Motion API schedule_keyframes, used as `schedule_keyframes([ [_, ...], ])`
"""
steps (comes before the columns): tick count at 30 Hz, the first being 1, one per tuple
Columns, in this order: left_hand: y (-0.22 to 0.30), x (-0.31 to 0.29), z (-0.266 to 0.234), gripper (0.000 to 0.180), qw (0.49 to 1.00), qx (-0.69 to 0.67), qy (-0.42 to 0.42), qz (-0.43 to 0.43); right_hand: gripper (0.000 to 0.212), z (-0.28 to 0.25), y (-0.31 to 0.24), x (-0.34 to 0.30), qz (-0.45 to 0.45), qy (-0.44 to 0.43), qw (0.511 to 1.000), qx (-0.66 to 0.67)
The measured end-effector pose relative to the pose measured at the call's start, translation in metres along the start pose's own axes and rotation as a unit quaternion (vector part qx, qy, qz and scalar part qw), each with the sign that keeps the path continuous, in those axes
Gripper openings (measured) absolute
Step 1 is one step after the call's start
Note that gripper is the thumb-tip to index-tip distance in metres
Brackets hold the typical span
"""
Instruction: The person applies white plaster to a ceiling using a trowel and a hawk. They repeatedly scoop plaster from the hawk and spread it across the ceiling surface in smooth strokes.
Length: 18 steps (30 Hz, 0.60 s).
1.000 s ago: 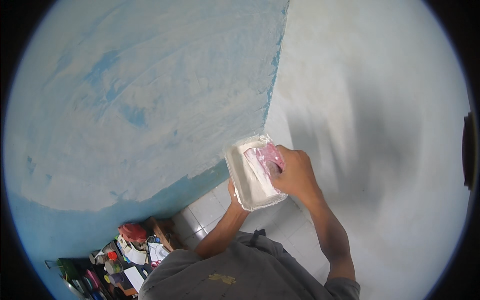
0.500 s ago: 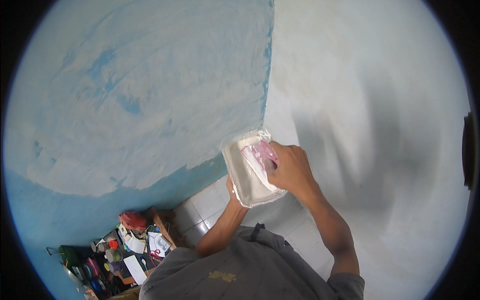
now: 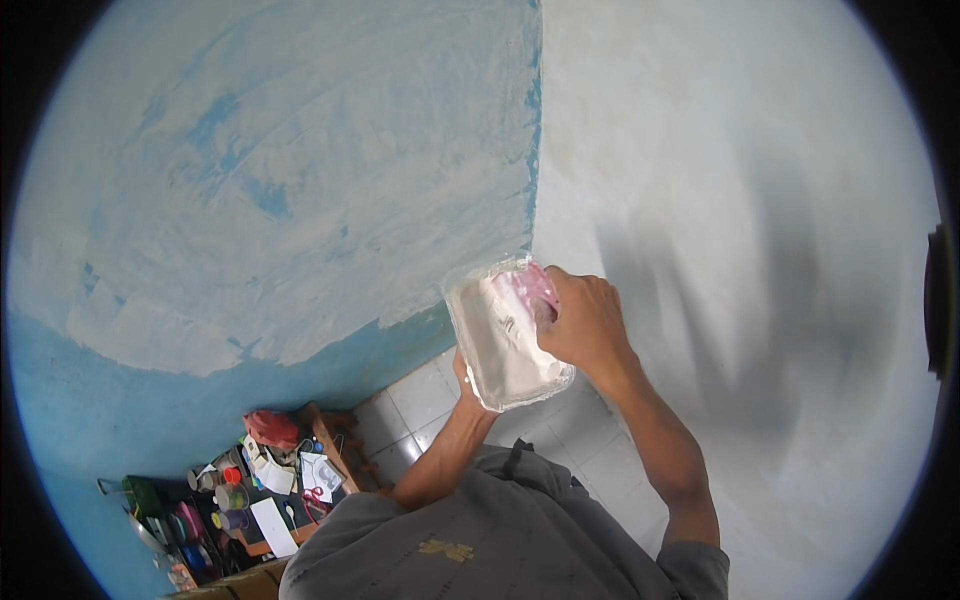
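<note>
A clear rectangular plastic tub [image 3: 461, 332] with whitish paste [image 3: 510, 350] in it is held up in front of my body. My left hand [image 3: 464, 378] grips it from the left and below; most of its fingers are hidden behind the tub. Over the tub's right side, my right hand [image 3: 588, 318] is closed on a pink, paste-smeared scraper [image 3: 530, 288]. The scraper's edge rests in the paste near the far end of the tub.
Ahead on the left is a blue wall [image 3: 250, 400] partly coated with whitish filler [image 3: 330, 180]. A pale wall [image 3: 700, 130] meets it at a corner. At lower left, a cluttered table [image 3: 335, 445] carries a red bag [image 3: 271, 429], papers and scissors. Light tiles [image 3: 420, 393] cover the floor.
The scraper has shifted toward the far right end of the tub, uncovering ridged paste in the middle. My left hand keeps its hold on the tub. The view has tilted slightly.
</note>
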<state>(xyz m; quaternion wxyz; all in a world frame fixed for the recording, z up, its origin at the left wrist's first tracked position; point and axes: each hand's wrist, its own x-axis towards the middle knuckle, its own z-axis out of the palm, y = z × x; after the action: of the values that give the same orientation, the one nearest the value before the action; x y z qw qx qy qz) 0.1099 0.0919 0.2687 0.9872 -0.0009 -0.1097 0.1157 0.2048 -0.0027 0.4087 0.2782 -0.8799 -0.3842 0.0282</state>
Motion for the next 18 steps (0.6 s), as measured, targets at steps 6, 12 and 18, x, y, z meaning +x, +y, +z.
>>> schedule_keyframes([
  [6,-0.005,0.002,0.0,0.053,0.995,0.094,-0.021,0.027,0.013,0.001,0.004,-0.002,-0.01,-0.001,1.0,0.02],
  [12,-0.014,-0.007,-0.027,0.053,1.0,0.022,-0.018,0.003,0.011,0.008,0.015,-0.019,-0.03,-0.001,0.999,0.013],
  [18,-0.012,-0.007,-0.032,0.054,1.0,0.004,-0.025,-0.019,0.011,0.013,0.017,-0.023,-0.035,0.013,0.999,-0.008],
])
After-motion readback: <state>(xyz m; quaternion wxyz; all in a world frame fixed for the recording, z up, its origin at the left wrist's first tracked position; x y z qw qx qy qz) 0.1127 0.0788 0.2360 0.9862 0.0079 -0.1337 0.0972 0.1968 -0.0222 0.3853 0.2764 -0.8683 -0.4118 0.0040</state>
